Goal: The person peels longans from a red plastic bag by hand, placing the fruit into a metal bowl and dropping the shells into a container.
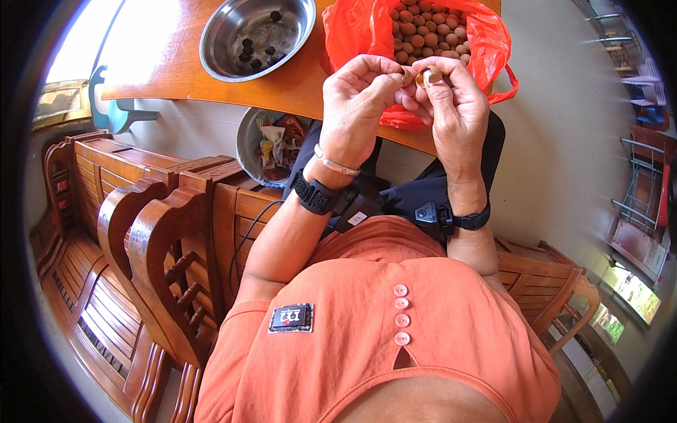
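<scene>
My left hand (362, 100) pinches a small piece of brown shell (406, 77) between thumb and fingertips. Close beside it, my right hand (457, 103) grips a cracked, hollow-looking shell (424, 75) of a round brown fruit, probably a dried longan, with the thumb at its opening. Both hands are above the table's near edge, in front of a red plastic bag (359, 31) filled with whole brown dried fruits (430, 39). To the left on the table, a stainless steel bowl (211, 58) holds several dark, round pieces (256, 64). Fingers partly hide both shell parts.
The wooden table (164, 63) extends left under the bowl. Below its edge stands a waste bin (246, 145) with wrappers. Carved wooden chairs (174, 232) are at the left, and a wooden seat (534, 275) is at the right. A pale wall (545, 132) rises right of the bag.
</scene>
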Demonstrator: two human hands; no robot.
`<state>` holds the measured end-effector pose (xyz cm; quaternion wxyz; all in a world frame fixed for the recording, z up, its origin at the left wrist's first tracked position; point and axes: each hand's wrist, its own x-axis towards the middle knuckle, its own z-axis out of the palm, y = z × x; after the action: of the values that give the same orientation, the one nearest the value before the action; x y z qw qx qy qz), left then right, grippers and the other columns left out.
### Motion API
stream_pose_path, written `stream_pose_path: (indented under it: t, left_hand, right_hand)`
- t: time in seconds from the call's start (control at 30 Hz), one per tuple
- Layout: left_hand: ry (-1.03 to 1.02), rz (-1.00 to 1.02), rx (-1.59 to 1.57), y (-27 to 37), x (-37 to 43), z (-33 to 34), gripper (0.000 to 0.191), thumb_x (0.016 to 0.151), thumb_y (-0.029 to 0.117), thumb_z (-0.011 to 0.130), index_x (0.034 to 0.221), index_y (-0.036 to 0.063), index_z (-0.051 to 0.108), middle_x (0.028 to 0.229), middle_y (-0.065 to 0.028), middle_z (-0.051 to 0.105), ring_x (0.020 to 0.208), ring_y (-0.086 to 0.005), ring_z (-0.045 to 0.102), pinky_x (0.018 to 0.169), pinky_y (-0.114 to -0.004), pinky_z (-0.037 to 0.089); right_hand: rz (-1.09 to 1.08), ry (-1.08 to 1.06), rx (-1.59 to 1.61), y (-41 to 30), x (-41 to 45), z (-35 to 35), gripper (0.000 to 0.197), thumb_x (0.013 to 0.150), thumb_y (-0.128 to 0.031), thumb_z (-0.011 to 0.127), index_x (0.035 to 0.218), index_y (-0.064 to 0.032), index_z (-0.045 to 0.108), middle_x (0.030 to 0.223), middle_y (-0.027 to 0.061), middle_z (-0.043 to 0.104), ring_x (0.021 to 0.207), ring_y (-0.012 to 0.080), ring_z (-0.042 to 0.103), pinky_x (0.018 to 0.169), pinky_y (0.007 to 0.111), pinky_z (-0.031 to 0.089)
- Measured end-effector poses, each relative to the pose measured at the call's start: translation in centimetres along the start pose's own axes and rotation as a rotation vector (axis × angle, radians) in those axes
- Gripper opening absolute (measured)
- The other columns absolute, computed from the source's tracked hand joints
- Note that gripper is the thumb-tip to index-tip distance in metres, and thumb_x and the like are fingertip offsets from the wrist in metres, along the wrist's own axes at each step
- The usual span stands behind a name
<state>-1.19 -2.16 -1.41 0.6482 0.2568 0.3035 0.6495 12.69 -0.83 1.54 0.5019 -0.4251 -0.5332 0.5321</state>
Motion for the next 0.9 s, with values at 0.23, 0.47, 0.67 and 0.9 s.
stream_pose_path:
  t: [0.23,0.47,0.67,0.9]
  left_hand:
    - [-0.028,-0.043,-0.084,0.3,0.0,-0.1,0.014,0.098,0.001,0.056,0.108,-0.0062,0.063,0.104,-0.0142,0.069,0.089,-0.0202,0.069,0.083,-0.032,0.058]
    - [-0.03,0.031,0.046,-0.2,0.0,0.4,0.015,0.096,-0.002,0.063,0.111,-0.0034,0.063,0.105,-0.0108,0.069,0.094,-0.0176,0.069,0.086,-0.031,0.057]
    - [-0.001,0.05,-0.01,0.1,-0.1,0.4,0.013,0.093,-0.001,0.069,0.105,-0.0045,0.063,0.098,-0.0098,0.071,0.087,-0.0146,0.069,0.082,-0.027,0.057]
    - [-0.035,0.021,0.036,0.0,-0.1,-0.2,0.014,0.101,0.006,0.059,0.111,-0.0023,0.063,0.107,-0.0091,0.068,0.094,-0.0164,0.067,0.085,-0.03,0.057]
  right_hand:
    - [-0.135,-0.025,-0.076,0.2,0.3,-0.3,0.012,0.104,-0.008,0.055,0.107,-0.0008,0.064,0.088,0.0011,0.066,0.072,0.0046,0.057,0.067,0.02,0.051]
    - [-0.093,0.013,-0.088,-0.2,0.3,-0.3,0.017,0.103,-0.003,0.052,0.113,0.0,0.065,0.098,0.0033,0.066,0.081,0.0072,0.064,0.071,0.022,0.058]
    - [-0.18,-0.022,-0.16,-0.3,0.3,-0.2,0.025,0.101,0.003,0.049,0.115,-0.0023,0.069,0.104,0.0051,0.069,0.089,0.0106,0.067,0.074,0.024,0.059]
    - [-0.354,-0.043,-0.357,0.9,0.6,-0.6,0.026,0.094,0.009,0.05,0.11,-0.0002,0.07,0.097,0.0084,0.071,0.086,0.0144,0.069,0.076,0.028,0.057]
